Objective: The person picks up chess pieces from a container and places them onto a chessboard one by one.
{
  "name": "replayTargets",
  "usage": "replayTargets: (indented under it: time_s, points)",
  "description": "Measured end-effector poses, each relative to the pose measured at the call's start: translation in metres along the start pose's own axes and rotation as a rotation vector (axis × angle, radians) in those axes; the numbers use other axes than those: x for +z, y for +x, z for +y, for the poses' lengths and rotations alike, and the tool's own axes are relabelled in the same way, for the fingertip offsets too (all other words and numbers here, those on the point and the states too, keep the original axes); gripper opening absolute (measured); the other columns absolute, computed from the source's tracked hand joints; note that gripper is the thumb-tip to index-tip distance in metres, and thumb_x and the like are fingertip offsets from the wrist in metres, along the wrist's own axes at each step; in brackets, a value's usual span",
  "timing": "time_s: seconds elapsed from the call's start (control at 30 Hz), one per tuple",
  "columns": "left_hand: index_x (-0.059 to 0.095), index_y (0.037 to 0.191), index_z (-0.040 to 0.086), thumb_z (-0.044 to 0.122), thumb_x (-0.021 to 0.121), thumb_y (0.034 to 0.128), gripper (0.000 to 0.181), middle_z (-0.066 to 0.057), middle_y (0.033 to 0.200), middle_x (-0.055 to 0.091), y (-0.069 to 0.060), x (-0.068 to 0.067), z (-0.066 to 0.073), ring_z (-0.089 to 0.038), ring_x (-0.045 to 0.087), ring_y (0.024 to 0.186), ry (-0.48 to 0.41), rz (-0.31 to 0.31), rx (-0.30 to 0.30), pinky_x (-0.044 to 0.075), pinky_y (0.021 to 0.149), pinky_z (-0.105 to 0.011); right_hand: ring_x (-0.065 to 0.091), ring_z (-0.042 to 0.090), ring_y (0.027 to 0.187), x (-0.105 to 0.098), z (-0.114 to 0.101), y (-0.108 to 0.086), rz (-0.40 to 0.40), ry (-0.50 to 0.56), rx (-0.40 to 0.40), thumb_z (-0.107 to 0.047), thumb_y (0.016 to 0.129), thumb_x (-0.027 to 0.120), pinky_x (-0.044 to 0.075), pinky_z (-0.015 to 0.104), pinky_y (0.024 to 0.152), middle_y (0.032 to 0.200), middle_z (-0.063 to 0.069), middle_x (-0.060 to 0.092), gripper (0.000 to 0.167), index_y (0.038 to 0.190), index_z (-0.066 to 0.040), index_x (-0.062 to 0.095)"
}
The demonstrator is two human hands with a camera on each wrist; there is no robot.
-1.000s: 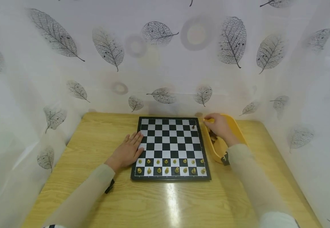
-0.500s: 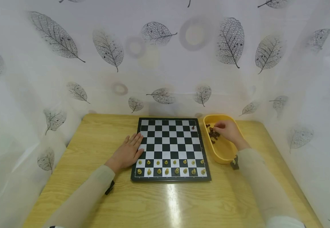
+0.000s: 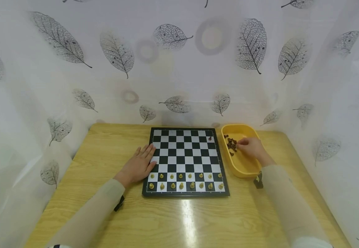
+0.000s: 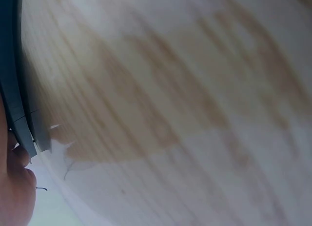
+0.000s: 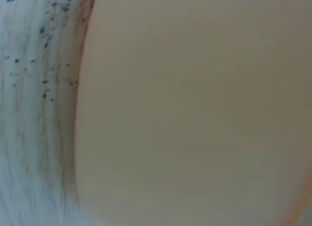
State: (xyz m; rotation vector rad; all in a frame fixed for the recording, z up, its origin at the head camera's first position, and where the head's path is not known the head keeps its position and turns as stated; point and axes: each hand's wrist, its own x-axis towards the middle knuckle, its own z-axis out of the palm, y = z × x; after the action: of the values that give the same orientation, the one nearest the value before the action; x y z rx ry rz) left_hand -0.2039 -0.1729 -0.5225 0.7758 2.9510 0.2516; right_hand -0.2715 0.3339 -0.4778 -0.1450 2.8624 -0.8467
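Note:
A chessboard [image 3: 185, 155] lies on the table, with yellow chess pieces [image 3: 181, 185] in the two rows nearest me. One dark chess piece [image 3: 210, 138] stands near the far right corner. My left hand [image 3: 137, 164] rests flat at the board's left edge, fingers straight and touching the frame. Inside the yellow tray [image 3: 244, 174] beside the board, my right hand [image 3: 253, 148] has its fingertips together at a pile of dark chess pieces [image 3: 231, 144]. Whether it pinches one is too small to tell. The left wrist view shows part of the left hand [image 4: 17, 187] by the board's dark edge [image 4: 14, 79].
The wooden table [image 3: 154, 220] extends in front of the board and to both sides. A pale curtain [image 3: 179, 69] with leaf prints surrounds it at the back and sides. A broad pale surface [image 5: 195, 109] fills most of the right wrist view.
My right hand has moved from the tray's far left rim down into the tray, then slightly toward me beside the dark pieces. The left hand has stayed at the board's edge.

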Motion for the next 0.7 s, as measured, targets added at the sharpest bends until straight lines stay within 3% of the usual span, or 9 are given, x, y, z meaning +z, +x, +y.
replayTargets:
  time_s: [0.33,0.57,0.7]
  points:
    - [0.024,0.166,-0.001,0.043,0.034,0.1143,0.068,-0.019,0.175,0.02,0.0001,-0.001,-0.0004,-0.039,0.02,0.163,0.002,-0.004,0.001,0.015,0.133,-0.059,0.069,0.036,0.106,0.004,0.0073,-0.0001,-0.042,-0.032,-0.007,-0.023,0.101,0.07,0.057,0.052,0.097,0.116,0.023,0.076,0.03,0.115,0.002,0.077]
    - [0.024,0.166,-0.001,0.043,0.034,0.1143,0.068,-0.018,0.175,0.02,-0.0004,-0.0017,0.0005,-0.038,0.019,0.163,0.011,-0.009,0.002,0.016,0.133,-0.058,0.069,0.026,0.095,0.0086,0.0084,-0.0012,-0.056,-0.044,-0.001,-0.026,0.1,0.071,0.057,0.033,0.083,0.111,0.019,0.078,0.03,0.113,0.0,0.078]
    - [0.023,0.166,0.0,0.043,0.033,0.1143,0.069,-0.018,0.175,0.019,-0.0002,-0.0012,0.0011,-0.038,0.019,0.163,0.011,-0.015,-0.003,0.015,0.133,-0.057,0.07,0.027,0.094,0.0098,0.0085,-0.0023,-0.054,-0.044,-0.005,-0.028,0.1,0.071,0.059,0.036,0.083,0.111,0.02,0.078,0.031,0.112,0.0,0.078]
